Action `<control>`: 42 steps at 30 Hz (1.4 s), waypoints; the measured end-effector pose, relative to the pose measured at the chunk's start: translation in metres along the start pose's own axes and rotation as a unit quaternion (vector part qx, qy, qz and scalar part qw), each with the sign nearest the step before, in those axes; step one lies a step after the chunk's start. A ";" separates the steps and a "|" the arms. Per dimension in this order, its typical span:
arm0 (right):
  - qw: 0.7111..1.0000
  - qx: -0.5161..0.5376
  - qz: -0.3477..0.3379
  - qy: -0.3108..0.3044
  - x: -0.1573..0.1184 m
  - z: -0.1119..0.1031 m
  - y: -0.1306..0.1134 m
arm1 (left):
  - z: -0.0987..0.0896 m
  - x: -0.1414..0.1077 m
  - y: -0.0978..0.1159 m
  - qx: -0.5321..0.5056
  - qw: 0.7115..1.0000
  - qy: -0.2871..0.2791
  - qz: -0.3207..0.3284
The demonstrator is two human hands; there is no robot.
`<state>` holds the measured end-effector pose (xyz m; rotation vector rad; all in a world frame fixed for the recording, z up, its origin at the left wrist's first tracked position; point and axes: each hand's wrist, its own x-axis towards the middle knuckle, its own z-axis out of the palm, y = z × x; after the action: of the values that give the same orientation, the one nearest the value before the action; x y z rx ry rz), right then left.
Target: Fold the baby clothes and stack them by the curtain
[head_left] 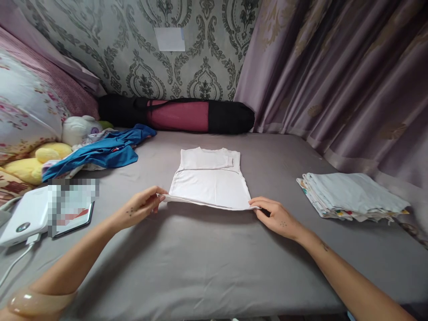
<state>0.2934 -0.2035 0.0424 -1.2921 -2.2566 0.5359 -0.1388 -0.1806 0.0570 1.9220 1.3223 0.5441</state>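
Note:
A small white long-sleeved shirt (212, 185) lies on the grey bed sheet, its neckline toward the wall and its sleeves folded across the chest. My left hand (142, 205) pinches the near left corner of its hem. At the near right corner, my right hand (274, 215) grips the same edge between thumb and fingers. The hem between the hands is lifted slightly off the sheet and casts a shadow below it.
A stack of folded clothes (351, 194) sits at the right. On the left are a blue garment (107, 149), plush toys (53, 154), a white power bank (26, 218) with a cable, and a phone (75, 220). A long black and red bag (177, 116) lies along the wall.

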 end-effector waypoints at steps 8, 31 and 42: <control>0.977 0.083 0.148 0.126 0.046 -0.008 0.014 | 0.004 0.050 0.013 -0.037 0.974 0.217 -0.059; 0.910 -0.141 0.374 0.109 0.194 0.019 0.039 | 0.015 0.207 0.000 0.129 0.924 0.311 -0.182; 0.908 -0.201 0.355 0.092 0.207 0.029 0.055 | 0.020 0.226 -0.011 0.137 0.920 0.316 -0.187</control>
<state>0.2236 0.0004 0.0331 -2.2908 -1.7388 0.1564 -0.0453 0.0232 0.0229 1.6884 2.2251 0.8592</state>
